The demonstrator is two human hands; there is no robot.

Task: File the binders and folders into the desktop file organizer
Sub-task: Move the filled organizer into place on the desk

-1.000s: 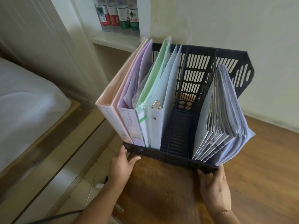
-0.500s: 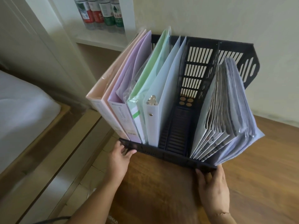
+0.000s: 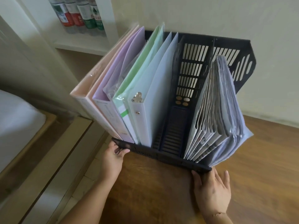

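A black desktop file organizer stands on the wooden desk against the wall. Its left compartments hold a pink binder, a lilac binder, a green folder and a white ring binder, all upright and leaning left. The middle slot holds nothing. A thick fan of clear-sleeved paper folders fills the right slot. My left hand grips the organizer's front left corner. At the front right corner, my right hand has its fingers against the front rail.
The desk's left edge drops to a tiled floor and a wooden bed frame with a white mattress. A white shelf at the back left carries several water bottles. The pale wall stands directly behind the organizer.
The organizer has slid a little away from me toward the wall, both hands staying on its front corners. The view has shifted slightly.
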